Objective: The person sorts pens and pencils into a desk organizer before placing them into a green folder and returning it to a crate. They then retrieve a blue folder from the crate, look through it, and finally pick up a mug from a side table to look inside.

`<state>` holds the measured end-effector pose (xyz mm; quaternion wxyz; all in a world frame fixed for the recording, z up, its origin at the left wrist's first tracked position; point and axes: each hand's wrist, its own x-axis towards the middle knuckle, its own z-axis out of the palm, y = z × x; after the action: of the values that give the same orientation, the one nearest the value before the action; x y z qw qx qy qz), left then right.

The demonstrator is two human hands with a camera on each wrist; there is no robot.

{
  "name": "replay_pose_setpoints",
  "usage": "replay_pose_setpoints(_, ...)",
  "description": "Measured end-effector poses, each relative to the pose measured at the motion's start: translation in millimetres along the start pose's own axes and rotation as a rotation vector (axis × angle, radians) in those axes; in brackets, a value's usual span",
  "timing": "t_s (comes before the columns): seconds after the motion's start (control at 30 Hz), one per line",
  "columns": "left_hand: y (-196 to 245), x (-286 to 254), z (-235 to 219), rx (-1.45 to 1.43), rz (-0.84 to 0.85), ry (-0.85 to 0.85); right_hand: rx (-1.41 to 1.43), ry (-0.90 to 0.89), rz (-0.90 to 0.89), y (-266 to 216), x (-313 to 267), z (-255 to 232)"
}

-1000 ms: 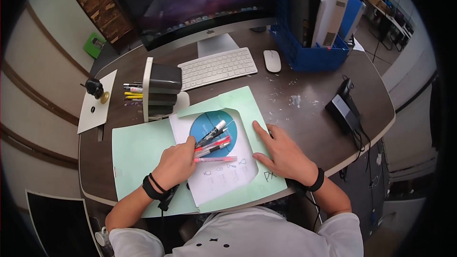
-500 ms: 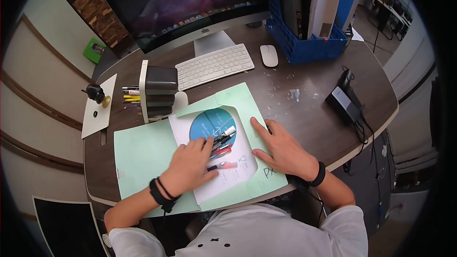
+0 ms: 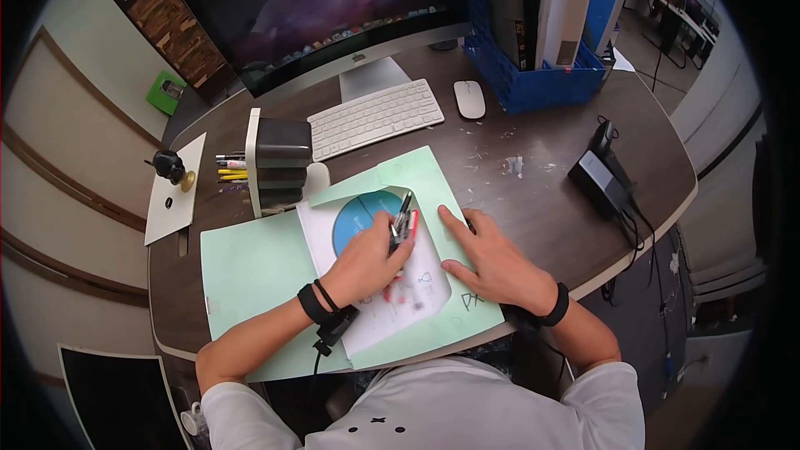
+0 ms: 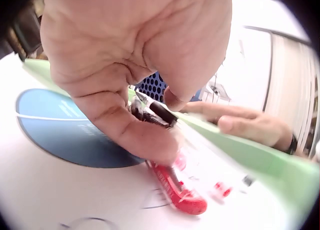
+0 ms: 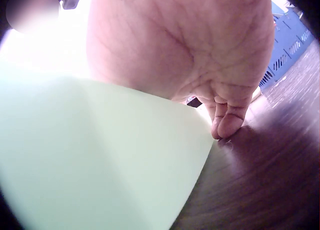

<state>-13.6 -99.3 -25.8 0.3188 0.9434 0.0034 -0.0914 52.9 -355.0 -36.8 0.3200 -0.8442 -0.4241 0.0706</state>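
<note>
My left hand pinches a bunch of pens between thumb and fingers, above a printed white sheet with a blue circle. In the left wrist view, a black-tipped pen shows between finger and thumb. A red slotted, pen-like item juts out below them; the blur hides its exact kind. The sheet lies in an opened light-green folder. My right hand rests at the folder's right side, index finger and thumb extended over it, other fingertips touching the desk.
A keyboard and mouse lie behind the folder, below a monitor. To the left stands a black organizer with pens beside it. A blue file basket stands back right, a black phone-like device at the right edge.
My left hand first lay beside the pens, then opened over them, and now holds them gathered farther right and more upright. The right hand stays in place on the folder.
</note>
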Motion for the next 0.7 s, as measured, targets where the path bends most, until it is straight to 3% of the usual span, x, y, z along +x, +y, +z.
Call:
replay_pose_setpoints(0.03, 7, 2, -4, -0.249, -0.042, -0.036, -0.012, 0.007, -0.013, 1, 0, 0)
replay_pose_setpoints(0.07, 21, -1, -14, -0.316, -0.135, -0.132, -0.025, 0.015, -0.022, 1, -1, -1)
replay_pose_setpoints(0.1, 20, -2, -15, -0.316, -0.13, -0.137, -0.027, 0.018, -0.015, 1, -2, -2)
replay_pose_setpoints(0.17, 14, -9, -14, 0.147, -0.011, -0.093, -0.016, -0.004, -0.02, 0, -2, -5)
replay_pose_setpoints(0.23, 5, -6, -4, 0.159, -0.01, -0.059, -0.004, 0.002, -0.038, -2, 0, -6)
replay_pose_setpoints(0.3, 3, -4, 5, -0.032, 0.207, -0.144, 0.034, -0.014, -0.003, -5, 1, -8)
replay_pose_setpoints(0.4, 10, -16, 1, -0.021, 0.181, -0.181, 0.041, -0.039, -0.029, -5, 1, -7)
replay_pose_setpoints(0.47, 8, -32, -24, 0.065, 0.147, -0.087, -0.016, -0.038, -0.011, -2, 0, -6)
replay_pose_setpoints(0.57, 39, -70, -85, 0.092, 0.13, -0.023, -0.002, -0.05, 0.02, -9, 0, -8)
replay_pose_setpoints(0.63, 47, -96, -127, 0.078, 0.192, 0.374, 0.014, -0.068, 0.016, -15, 3, -11)
replay_pose_setpoints(0.7, 36, -112, -168, 0.216, 0.255, 0.876, 0.024, -0.086, 0.06, -16, 2, -10)
